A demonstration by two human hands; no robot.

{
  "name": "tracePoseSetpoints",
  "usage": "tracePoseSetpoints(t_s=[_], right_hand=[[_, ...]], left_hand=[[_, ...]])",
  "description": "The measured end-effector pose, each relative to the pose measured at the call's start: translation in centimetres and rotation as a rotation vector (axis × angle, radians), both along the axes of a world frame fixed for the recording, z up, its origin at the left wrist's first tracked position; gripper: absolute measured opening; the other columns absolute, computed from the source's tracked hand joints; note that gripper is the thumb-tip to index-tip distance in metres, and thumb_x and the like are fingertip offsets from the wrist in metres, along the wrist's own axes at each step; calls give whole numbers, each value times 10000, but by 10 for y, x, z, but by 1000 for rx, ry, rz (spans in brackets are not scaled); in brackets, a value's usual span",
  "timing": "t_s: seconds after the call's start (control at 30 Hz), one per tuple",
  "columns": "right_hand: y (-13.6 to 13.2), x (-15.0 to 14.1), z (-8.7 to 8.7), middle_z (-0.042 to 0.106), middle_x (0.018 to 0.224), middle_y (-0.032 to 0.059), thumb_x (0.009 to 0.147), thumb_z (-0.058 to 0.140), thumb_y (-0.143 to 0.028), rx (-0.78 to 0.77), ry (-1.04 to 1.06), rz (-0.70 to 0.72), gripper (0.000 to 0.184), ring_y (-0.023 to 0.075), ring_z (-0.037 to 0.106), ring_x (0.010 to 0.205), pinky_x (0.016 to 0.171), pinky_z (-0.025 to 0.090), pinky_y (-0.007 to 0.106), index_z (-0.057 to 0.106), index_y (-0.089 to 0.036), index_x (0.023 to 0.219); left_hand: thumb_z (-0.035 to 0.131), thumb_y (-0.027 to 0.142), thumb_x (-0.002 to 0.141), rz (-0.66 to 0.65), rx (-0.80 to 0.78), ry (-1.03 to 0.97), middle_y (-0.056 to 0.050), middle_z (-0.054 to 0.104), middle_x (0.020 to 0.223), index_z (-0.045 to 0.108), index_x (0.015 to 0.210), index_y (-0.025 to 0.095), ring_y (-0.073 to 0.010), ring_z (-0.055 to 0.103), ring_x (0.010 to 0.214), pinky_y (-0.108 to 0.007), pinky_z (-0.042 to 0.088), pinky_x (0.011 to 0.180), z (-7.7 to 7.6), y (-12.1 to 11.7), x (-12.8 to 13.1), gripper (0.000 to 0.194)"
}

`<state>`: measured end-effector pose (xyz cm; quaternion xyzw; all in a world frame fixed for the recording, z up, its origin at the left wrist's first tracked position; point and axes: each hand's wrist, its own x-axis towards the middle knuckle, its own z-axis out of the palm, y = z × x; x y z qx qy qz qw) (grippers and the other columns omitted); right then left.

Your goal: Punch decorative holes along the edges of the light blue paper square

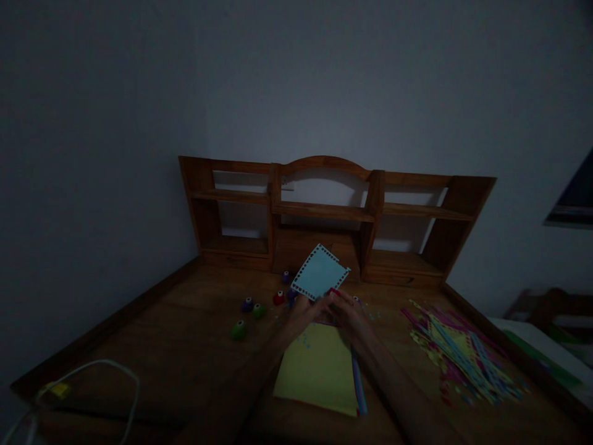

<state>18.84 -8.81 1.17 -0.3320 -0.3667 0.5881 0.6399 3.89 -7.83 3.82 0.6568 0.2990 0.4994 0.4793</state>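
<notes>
A light blue sheet of paper [320, 273] is raised over the desk, its edges lined with small punched holes. My left hand [303, 314] is closed on the sheet's lower edge. My right hand [351, 314] is closed around a small red craft punch [333, 292] at the sheet's lower right edge; the fingers cover most of it. Under both hands lies a stack of yellow paper [317, 371], with coloured sheets showing along its right side. Tiny pale blue cut-outs are scattered on the stack and beside it.
Several small punches stand left of my hands, including a green punch [239, 330], a purple punch [247, 304] and another red punch [278, 298]. Coloured paper strips [463, 352] are heaped at right. A wooden shelf unit [322, 213] backs the desk; a white cable [134, 386] curves front left.
</notes>
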Motion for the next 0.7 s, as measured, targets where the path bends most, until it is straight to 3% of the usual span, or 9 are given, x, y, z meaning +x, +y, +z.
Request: tracePoseSetpoints(t_s=[0.13, 0.27, 0.53, 0.7], right_hand=[[0, -1, 1, 734, 880, 10, 631, 837, -325, 12, 10, -5, 256, 151, 642, 791, 770, 490, 275, 732, -225, 842], [-4, -5, 6, 728, 830, 10, 610, 847, -335, -8, 19, -24, 277, 154, 637, 742, 721, 492, 273, 726, -220, 832], [-5, -5, 5, 700, 748, -13, 581, 852, -327, 6, 10, -21, 265, 143, 606, 665, 630, 479, 255, 710, -235, 784], [-4, -6, 5, 715, 774, 9, 562, 852, -305, 9, 25, -23, 262, 161, 623, 705, 674, 494, 277, 723, -224, 776]], left_hand=[[714, 421, 752, -94, 3, -69, -113, 629, 1226, 577, 1201, 183, -268, 573, 1140, -435, 409, 1039, -8, 3, 10, 526], [724, 416, 738, -74, -34, -121, -107, 631, 1218, 581, 1183, 186, -263, 581, 1123, -418, 427, 1023, -13, 3, 16, 520], [683, 407, 771, -101, -96, -106, -100, 615, 1235, 581, 1169, 198, -271, 564, 1151, -426, 435, 1032, -9, -3, 18, 460], [668, 400, 785, -157, -141, -117, -103, 623, 1210, 549, 1206, 199, -292, 588, 1091, -432, 529, 899, -9, -5, 17, 481]])
